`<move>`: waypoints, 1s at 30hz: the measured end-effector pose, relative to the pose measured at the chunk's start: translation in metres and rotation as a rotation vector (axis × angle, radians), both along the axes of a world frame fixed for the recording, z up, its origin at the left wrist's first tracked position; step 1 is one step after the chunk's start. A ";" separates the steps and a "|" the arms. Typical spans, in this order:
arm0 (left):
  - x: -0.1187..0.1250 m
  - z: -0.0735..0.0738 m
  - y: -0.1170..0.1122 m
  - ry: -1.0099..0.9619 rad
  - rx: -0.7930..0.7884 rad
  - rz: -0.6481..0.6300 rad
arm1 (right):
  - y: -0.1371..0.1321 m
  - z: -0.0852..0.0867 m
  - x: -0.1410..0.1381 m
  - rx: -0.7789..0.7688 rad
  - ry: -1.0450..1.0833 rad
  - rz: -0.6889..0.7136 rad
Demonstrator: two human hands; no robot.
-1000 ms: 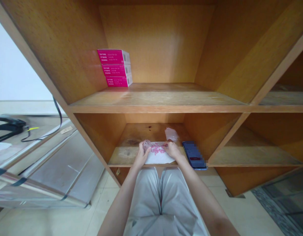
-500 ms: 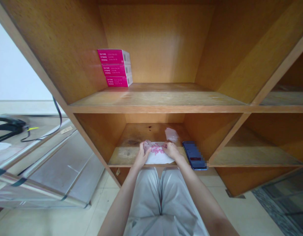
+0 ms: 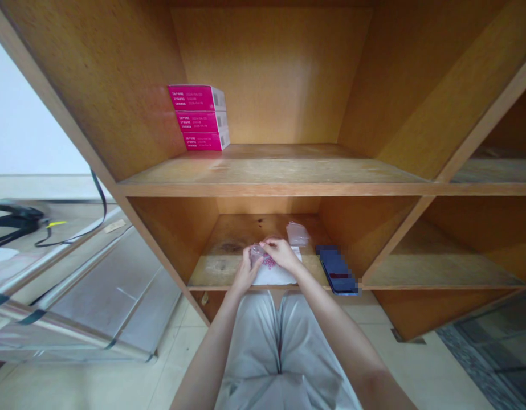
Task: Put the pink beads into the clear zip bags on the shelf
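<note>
A small clear plastic bag (image 3: 257, 251) is gripped in my left hand (image 3: 245, 271), above the left part of a white sheet of paper (image 3: 274, 278). My right hand (image 3: 283, 254) reaches across the paper to the bag's mouth, its fingertips pinched together; whatever they hold is too small to make out. Several small pink pieces (image 3: 269, 262) lie on the paper, partly covered by my right hand. Behind it, a stack of flat clear bags (image 3: 297, 234) rests on the wooden shelf.
A dark phone (image 3: 337, 270) lies right of the paper, at the lower shelf's (image 3: 209, 273) front edge. Three pink boxes (image 3: 203, 118) are stacked on the upper shelf (image 3: 288, 165). A glass-sided table (image 3: 96, 290) with black cables stands at the left.
My right hand has moved left, from the pink pieces on the paper to the bag's opening. The left hand and its bag stay in place.
</note>
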State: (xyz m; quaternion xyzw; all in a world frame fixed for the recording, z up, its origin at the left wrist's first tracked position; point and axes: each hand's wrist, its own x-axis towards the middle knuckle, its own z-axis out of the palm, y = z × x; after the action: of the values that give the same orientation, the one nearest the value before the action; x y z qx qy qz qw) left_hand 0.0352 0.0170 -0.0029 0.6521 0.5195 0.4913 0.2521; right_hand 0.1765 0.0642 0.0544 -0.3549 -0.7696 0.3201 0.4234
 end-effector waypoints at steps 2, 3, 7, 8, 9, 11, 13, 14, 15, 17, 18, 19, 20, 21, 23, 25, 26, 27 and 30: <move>0.000 0.000 0.000 -0.003 -0.001 0.000 | 0.002 -0.002 0.005 -0.005 -0.012 -0.025; 0.000 0.000 0.001 -0.006 0.000 0.003 | 0.004 -0.004 0.009 -0.015 -0.019 -0.062; 0.000 0.000 0.000 -0.011 0.000 -0.005 | 0.013 -0.012 0.032 0.009 -0.208 -0.192; 0.000 0.001 0.000 -0.010 -0.004 -0.006 | 0.014 -0.014 0.037 0.033 -0.288 -0.218; 0.000 0.001 0.000 -0.008 -0.007 -0.004 | 0.015 -0.017 0.042 0.054 -0.365 -0.240; 0.000 0.002 -0.001 -0.008 -0.014 0.005 | 0.016 -0.022 0.048 0.074 -0.506 -0.257; 0.000 0.003 -0.002 -0.008 -0.025 0.013 | 0.014 -0.025 0.051 0.065 -0.612 -0.249; 0.000 0.003 -0.002 -0.007 -0.032 0.014 | 0.013 -0.026 0.052 0.057 -0.649 -0.244; 0.001 0.003 -0.002 -0.006 -0.037 0.015 | 0.012 -0.027 0.051 0.052 -0.674 -0.239; 0.000 0.003 -0.002 -0.003 -0.037 0.015 | 0.011 -0.028 0.049 0.051 -0.693 -0.232; 0.000 0.003 -0.002 -0.004 -0.033 0.013 | 0.010 -0.029 0.048 0.047 -0.692 -0.229; 0.000 0.003 -0.002 -0.004 -0.031 0.013 | 0.010 -0.029 0.048 0.040 -0.685 -0.228; 0.000 0.004 -0.002 -0.006 -0.030 0.014 | 0.010 -0.029 0.047 0.031 -0.675 -0.228; 0.000 0.004 -0.002 -0.007 -0.033 0.015 | 0.010 -0.029 0.047 0.024 -0.661 -0.230; 0.000 0.004 -0.002 -0.009 -0.042 0.013 | 0.010 -0.029 0.047 0.023 -0.626 -0.229; 0.000 0.004 -0.002 -0.012 -0.042 0.007 | 0.011 -0.029 0.048 0.035 -0.576 -0.227; 0.000 0.004 -0.002 -0.013 -0.038 0.003 | 0.011 -0.028 0.048 0.035 -0.541 -0.222; 0.000 0.004 -0.002 -0.015 -0.032 -0.001 | 0.011 -0.027 0.047 0.031 -0.492 -0.218; 0.000 0.003 -0.002 -0.008 -0.018 -0.009 | 0.009 -0.020 0.040 0.006 -0.267 -0.204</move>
State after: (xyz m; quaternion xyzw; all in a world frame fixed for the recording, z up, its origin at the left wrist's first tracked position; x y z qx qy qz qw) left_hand 0.0354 0.0151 0.0003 0.6502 0.5200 0.4879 0.2622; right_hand 0.2162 0.0730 0.0345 -0.4691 -0.7800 0.2232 0.3488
